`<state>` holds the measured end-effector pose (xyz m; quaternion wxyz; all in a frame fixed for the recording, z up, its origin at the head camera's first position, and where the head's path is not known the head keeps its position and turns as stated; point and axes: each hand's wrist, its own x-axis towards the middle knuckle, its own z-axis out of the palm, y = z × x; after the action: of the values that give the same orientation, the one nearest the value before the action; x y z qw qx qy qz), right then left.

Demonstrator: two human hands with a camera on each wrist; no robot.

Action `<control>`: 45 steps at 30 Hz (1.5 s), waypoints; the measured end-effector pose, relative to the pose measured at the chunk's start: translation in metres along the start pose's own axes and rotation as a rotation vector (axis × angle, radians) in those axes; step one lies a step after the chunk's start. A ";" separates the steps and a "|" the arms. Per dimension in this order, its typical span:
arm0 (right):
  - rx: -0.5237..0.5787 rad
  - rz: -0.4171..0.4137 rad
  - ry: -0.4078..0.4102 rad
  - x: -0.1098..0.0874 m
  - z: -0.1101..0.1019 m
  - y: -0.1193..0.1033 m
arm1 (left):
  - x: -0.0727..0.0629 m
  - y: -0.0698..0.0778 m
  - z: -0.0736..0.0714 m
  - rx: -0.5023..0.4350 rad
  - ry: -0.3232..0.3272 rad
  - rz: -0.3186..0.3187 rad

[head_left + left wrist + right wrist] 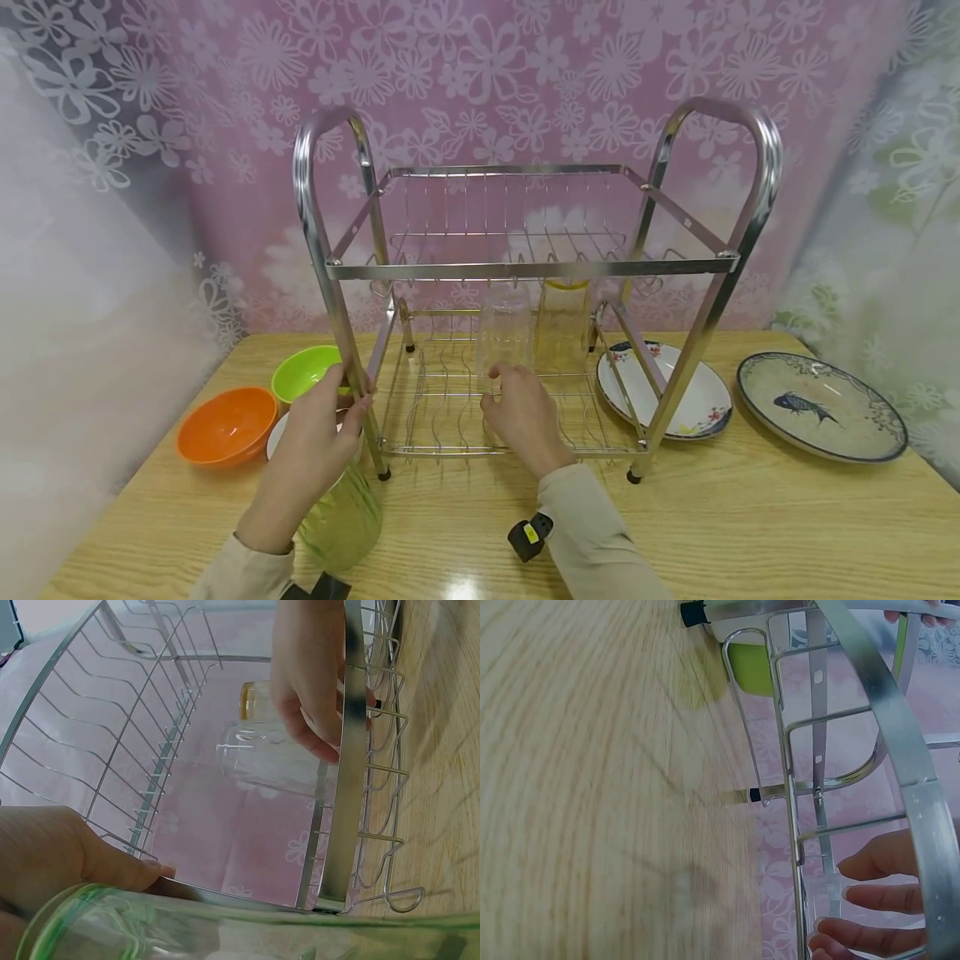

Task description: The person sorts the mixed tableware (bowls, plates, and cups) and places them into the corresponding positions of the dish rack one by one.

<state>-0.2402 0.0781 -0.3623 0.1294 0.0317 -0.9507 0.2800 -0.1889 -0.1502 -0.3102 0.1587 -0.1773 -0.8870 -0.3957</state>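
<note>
A two-tier metal dish rack (528, 271) stands on the table. My left hand (318, 437) grips its left front post, the thumb (142, 871) lying along the metal. Below that hand stands a green-tinted glass (341, 521), partly hidden by the hand and wrist. My right hand (525, 417) reaches into the lower tier, fingers (885, 898) spread and loosely bent, fingertips close by the lower part of a clear glass (504, 329). That glass stands on the lower wires beside an amber glass (562, 329) with a yellow rim on top.
Left of the rack sit an orange bowl (228, 425), a lime green bowl (300, 372) and a white bowl (275, 436) mostly behind my left hand. To the right lie a floral white plate (693, 408) and a fish-patterned plate (840, 417). A flowered curtain (480, 75) hangs behind.
</note>
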 end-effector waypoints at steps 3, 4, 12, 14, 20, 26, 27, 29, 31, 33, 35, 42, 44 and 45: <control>-0.013 0.006 -0.012 0.004 0.000 -0.001 | 0.000 0.000 0.000 0.000 -0.001 -0.004; -0.017 0.009 -0.017 0.005 0.000 -0.001 | 0.000 0.000 0.000 0.000 -0.002 -0.006; -0.033 0.007 -0.031 0.010 0.001 0.001 | -0.001 -0.001 0.001 -0.016 0.000 -0.004; -0.035 0.005 -0.030 0.011 0.002 0.002 | -0.001 -0.001 0.002 -0.020 0.003 0.002; -0.037 0.004 -0.036 0.014 0.003 0.004 | -0.001 -0.001 0.002 -0.017 0.011 0.017; -0.032 -0.002 -0.052 0.017 0.005 0.007 | -0.002 -0.002 0.002 -0.015 0.008 0.010; -0.030 -0.003 -0.055 0.017 0.005 0.007 | -0.002 -0.002 0.002 -0.013 0.009 0.010; -0.030 -0.010 -0.057 0.018 0.006 0.008 | -0.001 -0.002 0.002 -0.011 0.008 0.009; -0.033 -0.017 -0.058 0.018 0.006 0.008 | -0.001 -0.002 0.002 -0.010 0.009 0.011; -0.033 -0.027 -0.054 0.018 0.006 0.008 | -0.001 -0.001 0.002 -0.009 0.009 0.014; -0.034 -0.036 -0.050 0.018 0.006 0.009 | 0.000 -0.001 0.002 -0.010 0.009 0.016; -0.031 -0.041 -0.050 0.017 0.006 0.008 | 0.001 0.000 0.001 -0.002 0.011 0.013; -0.027 -0.039 -0.056 0.017 0.006 0.008 | 0.000 0.000 0.001 0.000 0.013 0.013; -0.021 -0.041 -0.058 0.016 0.005 0.008 | 0.000 0.000 0.001 0.002 0.013 0.013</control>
<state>-0.2579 0.0820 -0.3666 0.1078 0.0577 -0.9562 0.2661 -0.1889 -0.1496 -0.3105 0.1671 -0.1804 -0.8851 -0.3951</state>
